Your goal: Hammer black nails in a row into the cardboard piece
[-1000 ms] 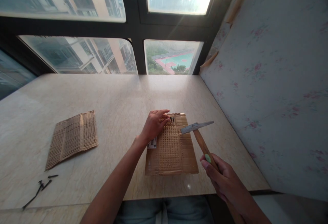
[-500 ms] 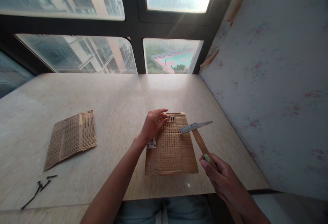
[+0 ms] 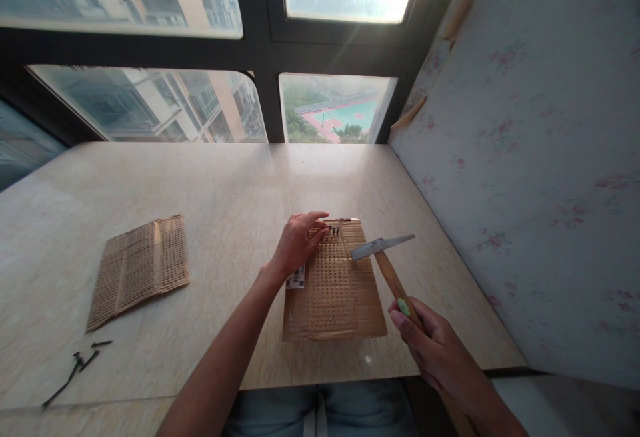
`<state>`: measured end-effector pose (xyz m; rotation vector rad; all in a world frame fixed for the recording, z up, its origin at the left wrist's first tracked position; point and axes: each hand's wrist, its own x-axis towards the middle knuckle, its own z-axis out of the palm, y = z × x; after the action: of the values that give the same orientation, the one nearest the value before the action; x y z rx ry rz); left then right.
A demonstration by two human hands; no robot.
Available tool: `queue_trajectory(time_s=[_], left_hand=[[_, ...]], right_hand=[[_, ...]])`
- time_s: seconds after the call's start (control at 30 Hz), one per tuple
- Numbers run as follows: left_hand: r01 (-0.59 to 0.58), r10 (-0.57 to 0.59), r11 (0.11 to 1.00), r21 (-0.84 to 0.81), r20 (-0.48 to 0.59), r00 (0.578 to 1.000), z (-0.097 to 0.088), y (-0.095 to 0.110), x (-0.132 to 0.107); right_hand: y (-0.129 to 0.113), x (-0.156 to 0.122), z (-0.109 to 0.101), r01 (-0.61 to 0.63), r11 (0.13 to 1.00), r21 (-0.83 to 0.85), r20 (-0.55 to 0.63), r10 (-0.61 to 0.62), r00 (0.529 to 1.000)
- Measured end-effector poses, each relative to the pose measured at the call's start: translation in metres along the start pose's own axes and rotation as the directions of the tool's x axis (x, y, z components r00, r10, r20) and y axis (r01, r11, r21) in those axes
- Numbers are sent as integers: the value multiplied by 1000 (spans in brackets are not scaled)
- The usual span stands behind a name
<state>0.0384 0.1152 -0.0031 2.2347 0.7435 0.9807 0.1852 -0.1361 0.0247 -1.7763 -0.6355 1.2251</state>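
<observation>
My right hand [image 3: 433, 334] is closed around the wooden handle of a hammer [image 3: 393, 270]. Its grey metal head hovers over the right side of a brown cardboard piece [image 3: 370, 297], which is punched with rows of small holes. At the far end of that cardboard rests my left hand [image 3: 300, 237], its index finger stretched out and its thumb and other fingertips drawn together. Whatever they pinch is too small and hidden to make out. Right beside those fingertips, several small dark screws [image 3: 335, 231] stand upright in the cardboard.
A second cardboard piece [image 3: 143, 264] with rows of holes lies on the left of the marble-like sill [image 3: 225, 184]. Several dark screws [image 3: 83, 360] are scattered near its lower corner. Windows stand behind, and a floral-papered wall [image 3: 540, 157] bounds the right side.
</observation>
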Motion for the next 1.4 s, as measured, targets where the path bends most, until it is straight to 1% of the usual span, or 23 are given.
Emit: queue_trajectory(time_s=[0.2, 0.4, 0.5, 0.57, 0.63, 0.7, 0.77, 0.8, 0.87, 0.93, 1.0, 1.1, 1.13, 1.27, 1.4], left_hand=[[21, -21, 1000, -17, 5, 1000, -2, 2, 0], [21, -21, 1000, 1, -2, 1000, 0, 2, -1], [28, -28, 1000, -7, -1, 1000, 1, 1, -2], [30, -30, 999, -18, -3, 1000, 2, 1, -3], [34, -34, 999, -25, 1, 999, 3, -1, -4], [36, -36, 999, -30, -2, 999, 4, -3, -6], [38, -38, 999, -32, -12, 999, 5, -4, -6], [40, -41, 999, -36, -19, 999, 5, -5, -7], [49, -50, 997, -56, -18, 999, 6, -5, -7], [59, -60, 995, -83, -6, 998, 6, -4, -7], [65, -65, 994, -90, -5, 998, 6, -4, -7], [64, -65, 996, -62, -17, 998, 6, -3, -7], [61, -62, 997, -53, -17, 998, 6, -3, -7], [44, -44, 998, -41, 0, 999, 6, -3, -5], [61, -61, 996, -60, 5, 998, 5, -2, -4]], right_hand=[[2, 1, 0, -10, 1000, 11, 7, 10, 1000], [-5, 0, 2, 4, 1000, -8, -7, -4, 1000], [-17, 2, 3, 63, 998, -32, -27, -63, 998], [-28, 6, 4, 143, 984, -108, -50, -149, 988], [-43, 12, 5, 252, 936, -248, -44, -270, 962], [-57, 20, 6, 353, 839, -415, -4, -389, 921], [-68, 29, 8, 397, 729, -557, 36, -457, 889], [-72, 34, 9, 394, 684, -614, 53, -462, 885], [-76, 40, 11, 362, 611, -704, 84, -434, 897], [-76, 44, 11, 345, 562, -752, 114, -405, 907], [-74, 45, 11, 358, 559, -748, 121, -415, 902], [-72, 46, 9, 384, 594, -707, 92, -460, 883], [-71, 46, 8, 382, 591, -711, 86, -465, 881], [-74, 48, 6, 356, 526, -772, 113, -438, 892], [-75, 48, 7, 403, 550, -731, 118, -479, 870]])
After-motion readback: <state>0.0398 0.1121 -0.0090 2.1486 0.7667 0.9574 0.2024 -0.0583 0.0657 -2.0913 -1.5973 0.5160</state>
